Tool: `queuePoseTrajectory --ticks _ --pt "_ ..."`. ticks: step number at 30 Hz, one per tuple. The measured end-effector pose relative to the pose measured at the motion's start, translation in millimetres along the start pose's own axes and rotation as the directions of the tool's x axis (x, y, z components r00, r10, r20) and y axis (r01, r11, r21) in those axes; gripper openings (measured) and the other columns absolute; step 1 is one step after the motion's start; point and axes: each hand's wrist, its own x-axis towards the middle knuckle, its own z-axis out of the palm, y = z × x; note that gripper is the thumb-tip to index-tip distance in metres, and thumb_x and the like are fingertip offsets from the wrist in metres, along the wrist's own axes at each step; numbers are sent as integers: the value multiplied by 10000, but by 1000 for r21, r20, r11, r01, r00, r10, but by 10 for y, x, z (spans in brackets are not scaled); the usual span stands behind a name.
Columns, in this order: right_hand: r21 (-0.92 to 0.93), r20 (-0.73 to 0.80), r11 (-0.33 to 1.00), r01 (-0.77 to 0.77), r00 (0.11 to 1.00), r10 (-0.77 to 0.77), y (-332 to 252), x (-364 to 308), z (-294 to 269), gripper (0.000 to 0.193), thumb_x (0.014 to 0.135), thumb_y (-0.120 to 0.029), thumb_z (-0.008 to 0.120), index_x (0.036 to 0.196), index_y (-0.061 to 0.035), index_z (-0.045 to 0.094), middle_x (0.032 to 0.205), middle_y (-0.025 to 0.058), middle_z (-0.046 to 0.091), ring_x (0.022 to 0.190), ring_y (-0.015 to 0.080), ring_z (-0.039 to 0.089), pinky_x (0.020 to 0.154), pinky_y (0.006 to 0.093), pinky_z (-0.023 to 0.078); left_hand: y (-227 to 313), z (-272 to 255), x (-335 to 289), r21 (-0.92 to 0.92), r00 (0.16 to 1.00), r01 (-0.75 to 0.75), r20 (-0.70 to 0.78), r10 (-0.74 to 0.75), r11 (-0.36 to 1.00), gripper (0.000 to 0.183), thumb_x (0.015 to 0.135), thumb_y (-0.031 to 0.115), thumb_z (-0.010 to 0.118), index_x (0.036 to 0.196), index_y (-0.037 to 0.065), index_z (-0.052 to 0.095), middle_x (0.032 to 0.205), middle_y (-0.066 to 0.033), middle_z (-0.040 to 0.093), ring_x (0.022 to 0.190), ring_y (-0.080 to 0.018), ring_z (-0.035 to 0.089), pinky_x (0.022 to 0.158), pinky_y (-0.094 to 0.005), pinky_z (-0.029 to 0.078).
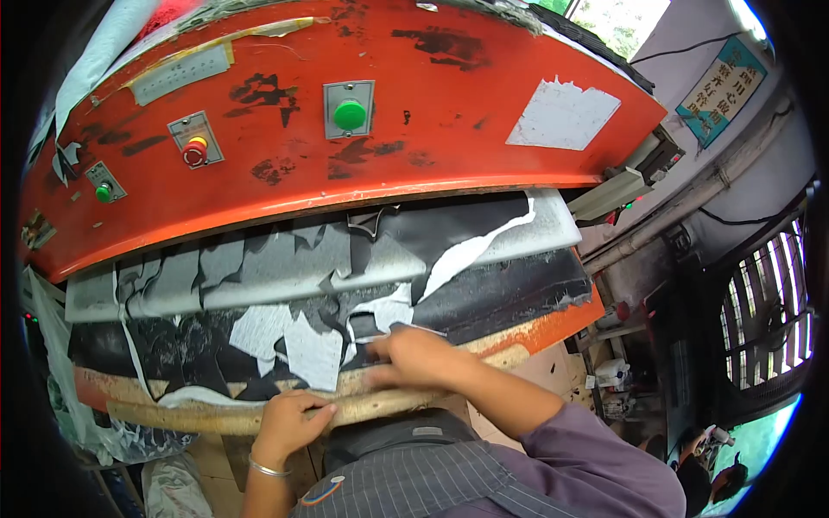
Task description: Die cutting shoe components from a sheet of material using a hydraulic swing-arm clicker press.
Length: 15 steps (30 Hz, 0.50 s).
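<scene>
My left hand (289, 425) rests at the worn wooden front edge (194, 416) of the work surface, its thumb apart from its bent fingers and nothing visible between them. Just right of centre, my right hand (410, 358) is smeared by motion over the same edge. It is nearest a piece of sheet material (390, 312), white on its visible face, beside a squarish gap. White-backed scraps (313, 350) lie between my hands on the black surface (501, 289). Behind them, torn black sheet material (449, 226) covers part of a thick pale slab (553, 229).
Above the slab stands an orange machine front (449, 121) with a large green button (350, 115) and a red stop button (195, 153). Clear plastic sheeting (65, 363) hangs at the left. A pipe (734, 177) runs along the right wall. Another person (712, 475) is far right.
</scene>
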Motion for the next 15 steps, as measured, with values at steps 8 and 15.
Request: queuePoseTrajectory --ticks 8,15 --pt "-217 -310 916 -337 914 263 884 1714 -675 850 680 -566 729 1312 -65 457 1317 124 504 1264 276 432 948 598 346 11 23 1683 -656 976 67 -115 -187 752 277 923 191 594 1118 -3 619 964 -52 655 703 -97 596 610 -227 464" --pt "218 -492 972 86 870 33 1241 1288 -864 899 643 -449 765 1382 -77 415 1209 146 560 1146 301 523 928 474 392 255 251 2667 -790 977 59 -80 -198 610 628 953 321 546 1444 18 297 1121 -107 594 694 -103 577 565 -218 453"
